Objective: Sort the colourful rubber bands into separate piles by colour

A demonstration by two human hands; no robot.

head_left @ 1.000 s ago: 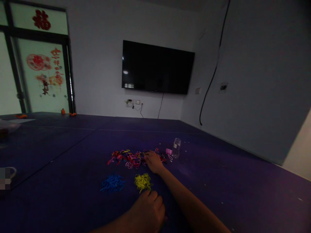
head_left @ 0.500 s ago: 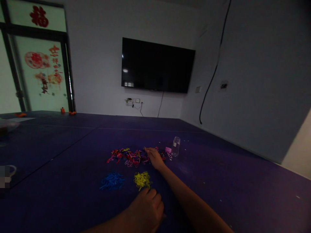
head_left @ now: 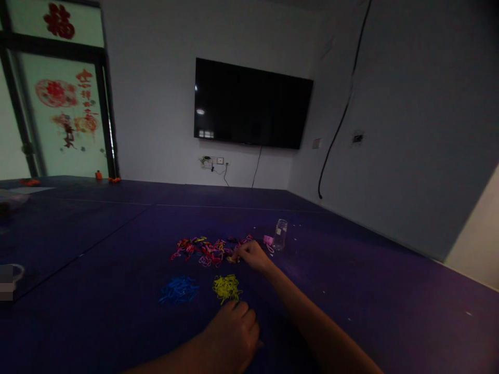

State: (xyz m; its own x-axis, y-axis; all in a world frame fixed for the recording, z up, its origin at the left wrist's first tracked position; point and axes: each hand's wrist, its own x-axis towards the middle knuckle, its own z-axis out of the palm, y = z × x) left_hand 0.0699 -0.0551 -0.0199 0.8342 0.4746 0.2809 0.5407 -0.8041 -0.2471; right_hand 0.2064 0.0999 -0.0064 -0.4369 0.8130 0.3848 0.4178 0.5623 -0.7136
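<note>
My right hand point(head_left: 252, 255) is at the right end of a mixed pile of small rubber bands point(head_left: 210, 253), mostly red, pink and black. Its fingers are pinched together at a yellow rubber band point(head_left: 231, 259) low at the pile's edge. Closer to me, my left hand point(head_left: 236, 327) rests closed on the purple surface, knuckles up. Its fingertips are hidden, so anything inside them cannot be made out. Just beyond its knuckles lies a heap of yellow rubber bands point(head_left: 226, 288). Left of that is a heap of blue rubber bands point(head_left: 179, 290).
A clear plastic bottle point(head_left: 280, 235) stands right of the mixed pile, beside a pink cap point(head_left: 268, 240). Small white scraps dot the purple surface point(head_left: 117, 322). A television point(head_left: 253, 104) hangs on the far wall, and a black cable point(head_left: 338, 130) runs down the right wall.
My right hand has drawn slightly back toward me, its fingers going from stretched over the pile to pinched at a yellow band. The left hand stays nearly in place.
</note>
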